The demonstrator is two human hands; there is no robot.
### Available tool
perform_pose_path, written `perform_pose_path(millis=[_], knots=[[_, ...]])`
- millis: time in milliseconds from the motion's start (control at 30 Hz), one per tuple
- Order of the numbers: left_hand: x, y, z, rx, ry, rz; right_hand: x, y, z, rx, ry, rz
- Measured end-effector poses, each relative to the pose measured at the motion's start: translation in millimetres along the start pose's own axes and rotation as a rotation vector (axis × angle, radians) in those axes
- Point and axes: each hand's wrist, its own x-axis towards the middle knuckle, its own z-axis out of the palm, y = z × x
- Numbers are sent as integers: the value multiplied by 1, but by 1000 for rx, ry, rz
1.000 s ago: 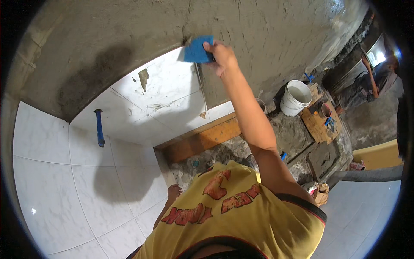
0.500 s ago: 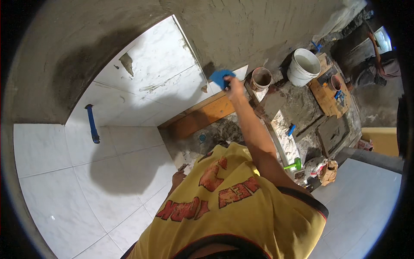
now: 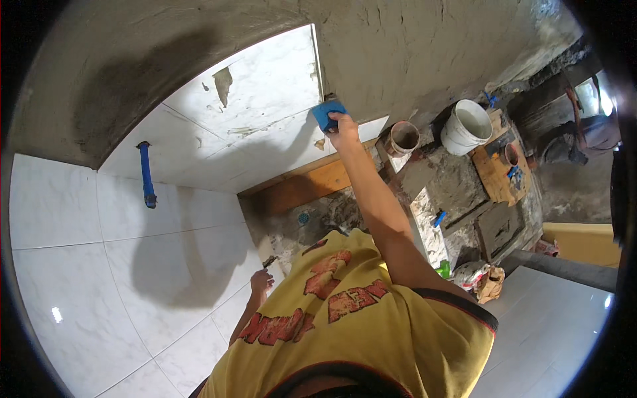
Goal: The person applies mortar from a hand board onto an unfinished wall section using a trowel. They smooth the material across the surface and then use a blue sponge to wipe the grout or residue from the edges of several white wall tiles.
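My right hand [image 3: 343, 131] is closed on a flat blue pad [image 3: 328, 117], whose exact kind I cannot tell. The pad lies against the wall at the lower right edge of a white marbled tile [image 3: 265, 83], where tile meets bare grey mortar. A jagged grey mortar smear [image 3: 223, 86] and thinner streaks mark that tile. Lower down, beside my yellow shirt, my left hand [image 3: 261, 282] has its fingers curled around a small dark tool [image 3: 269, 262], too small to name. Part of this hand is in shade.
A blue pipe [image 3: 146, 176] sticks out of the tiled wall at left. Below the tiles runs an orange-brown wooden board [image 3: 325, 180]. At right stand a mortar-stained pot [image 3: 403, 137], a white bucket [image 3: 467, 127] and a wooden board [image 3: 501, 169]. Another person [image 3: 597, 136] is at far right.
My right hand has slid the blue pad leftward along the wall, to the large tile's edge. My left hand shows more clearly beside the shirt. The whole view has shifted a little.
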Motion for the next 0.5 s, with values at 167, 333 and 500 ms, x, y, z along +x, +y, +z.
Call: perform_pose_path(millis=[167, 333, 500], knots=[[51, -28, 21, -539, -555, -287, -68, -54, 73, 58, -153, -105], [61, -28, 28, -573, -546, -267, -119, -114, 136, 96, -392, -264], [63, 2, 60, 445, 296, 4, -180, -166, 147, 108, -598, -355]])
